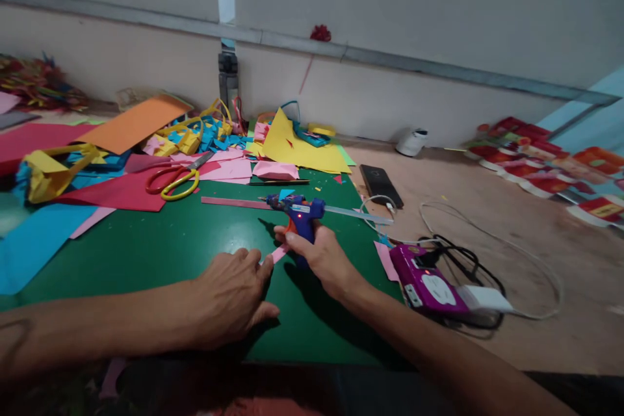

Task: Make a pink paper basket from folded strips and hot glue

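Note:
My right hand [324, 257] is wrapped round the grip of a blue hot glue gun [308, 218]. A small red light glows on its side. A clear glue stick [358, 214] juts from its back, and its nozzle points left. My left hand [234, 296] is low over the green tabletop, its curled fingers on a short pink paper strip [279, 253], with the thumb a little apart. The strip reaches to the fingers of my right hand; where its left end lies is hidden. Beyond the nozzle, a longer pink strip [234, 202] lies flat.
Red-and-yellow-handled scissors [179, 180] lie on coloured paper at the left. Behind is a yellow sheet [297, 146] beside blue and yellow paper pieces. To the right are a black phone [381, 186], a purple power strip [429, 283] and loose cables. Red paper crafts [546, 166] stand farther right.

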Tool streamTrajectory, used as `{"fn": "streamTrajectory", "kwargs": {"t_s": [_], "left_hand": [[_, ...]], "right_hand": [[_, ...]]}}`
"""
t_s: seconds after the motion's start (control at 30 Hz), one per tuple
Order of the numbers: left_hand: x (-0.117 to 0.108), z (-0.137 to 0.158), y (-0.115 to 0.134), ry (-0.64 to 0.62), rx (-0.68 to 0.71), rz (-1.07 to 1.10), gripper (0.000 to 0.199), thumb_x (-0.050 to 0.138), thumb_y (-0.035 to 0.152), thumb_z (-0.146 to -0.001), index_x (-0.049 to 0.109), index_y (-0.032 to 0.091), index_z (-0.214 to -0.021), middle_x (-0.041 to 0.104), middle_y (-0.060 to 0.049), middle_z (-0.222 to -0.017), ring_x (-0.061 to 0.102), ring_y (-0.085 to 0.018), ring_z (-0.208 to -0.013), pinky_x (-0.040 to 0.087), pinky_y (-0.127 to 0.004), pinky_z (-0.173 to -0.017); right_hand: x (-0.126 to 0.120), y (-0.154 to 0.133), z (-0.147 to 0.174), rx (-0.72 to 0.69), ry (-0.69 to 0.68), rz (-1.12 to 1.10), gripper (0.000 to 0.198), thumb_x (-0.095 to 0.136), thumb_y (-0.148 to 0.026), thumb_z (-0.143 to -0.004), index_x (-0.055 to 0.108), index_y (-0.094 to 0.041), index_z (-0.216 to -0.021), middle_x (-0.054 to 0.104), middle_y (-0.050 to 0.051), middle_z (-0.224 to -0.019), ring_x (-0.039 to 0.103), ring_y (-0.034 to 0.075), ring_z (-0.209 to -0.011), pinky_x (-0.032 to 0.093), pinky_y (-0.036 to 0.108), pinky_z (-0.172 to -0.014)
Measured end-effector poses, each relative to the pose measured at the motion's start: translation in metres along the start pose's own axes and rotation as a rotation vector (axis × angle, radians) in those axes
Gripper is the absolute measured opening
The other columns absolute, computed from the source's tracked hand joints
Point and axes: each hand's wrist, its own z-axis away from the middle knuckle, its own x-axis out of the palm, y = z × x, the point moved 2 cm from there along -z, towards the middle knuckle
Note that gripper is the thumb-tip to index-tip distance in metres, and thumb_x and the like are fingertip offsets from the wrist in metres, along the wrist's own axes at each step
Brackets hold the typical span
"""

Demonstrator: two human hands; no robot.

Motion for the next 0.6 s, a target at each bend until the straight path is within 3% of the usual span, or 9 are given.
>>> {"fn": "streamTrajectory", "kwargs": {"t_s": [0.1, 0.2, 0.27, 0.33, 0.43, 0.6], "left_hand": [[-0.010, -0.004, -0.010, -0.065, 0.070, 0.036, 0.035, 0.043, 0.040, -0.090, 0.059, 0.015, -0.107, 0.062, -0.012, -0.088, 0.062, -0.024, -0.069, 0.046, -0.031, -0.053], [-0.018, -0.011, -0.031, -0.062, 0.284, 0.143, 0.024, 0.039, 0.022, -0.092, 0.062, 0.018, -0.088, 0.063, -0.006, -0.082, 0.060, -0.016, -0.065, 0.045, -0.025, -0.057], [-0.021, -0.018, -0.046, 0.178, 0.383, 0.120, 0.024, 0.038, 0.018, -0.091, 0.061, 0.018, -0.095, 0.063, -0.009, -0.100, 0.059, -0.020, -0.090, 0.047, -0.028, -0.074], [-0.015, -0.022, -0.054, 0.272, 0.524, 0.118, 0.026, 0.039, 0.014, -0.089, 0.057, 0.016, -0.109, 0.058, -0.011, -0.120, 0.048, -0.023, -0.115, 0.039, -0.035, -0.098], [0.000, -0.027, -0.055, 0.261, 0.641, 0.156, 0.031, 0.037, 0.016, -0.091, 0.052, 0.013, -0.118, 0.053, -0.011, -0.130, 0.040, -0.022, -0.126, 0.024, -0.036, -0.111], [0.014, -0.029, -0.054, 0.162, 0.564, 0.256, 0.037, 0.035, 0.024, -0.093, 0.046, 0.018, -0.128, 0.047, -0.008, -0.137, 0.032, -0.025, -0.133, 0.028, -0.042, -0.107]], "right_hand": [[-0.004, 0.004, -0.011, -0.013, 0.025, 0.017, 0.033, 0.061, -0.036, -0.073, 0.063, -0.012, -0.097, 0.070, 0.013, -0.099, 0.066, 0.024, -0.090, 0.050, 0.038, -0.081], [-0.009, 0.004, -0.016, -0.029, 0.047, 0.046, 0.033, 0.061, -0.036, -0.073, 0.063, -0.012, -0.096, 0.070, 0.012, -0.097, 0.066, 0.023, -0.087, 0.050, 0.037, -0.078], [-0.011, 0.002, -0.017, -0.045, 0.061, 0.071, 0.033, 0.062, -0.035, -0.072, 0.063, -0.013, -0.097, 0.071, 0.011, -0.094, 0.066, 0.022, -0.085, 0.049, 0.036, -0.078], [-0.011, 0.000, -0.017, -0.065, 0.070, 0.094, 0.032, 0.061, -0.033, -0.072, 0.063, -0.014, -0.097, 0.071, 0.009, -0.093, 0.065, 0.021, -0.083, 0.049, 0.035, -0.078], [-0.011, -0.002, -0.019, -0.095, 0.080, 0.122, 0.032, 0.060, -0.031, -0.072, 0.062, -0.014, -0.099, 0.071, 0.008, -0.094, 0.065, 0.020, -0.083, 0.048, 0.034, -0.079], [-0.013, -0.003, -0.024, -0.117, 0.095, 0.143, 0.031, 0.059, -0.032, -0.074, 0.062, -0.013, -0.099, 0.070, 0.010, -0.098, 0.064, 0.021, -0.087, 0.048, 0.035, -0.081]]}}
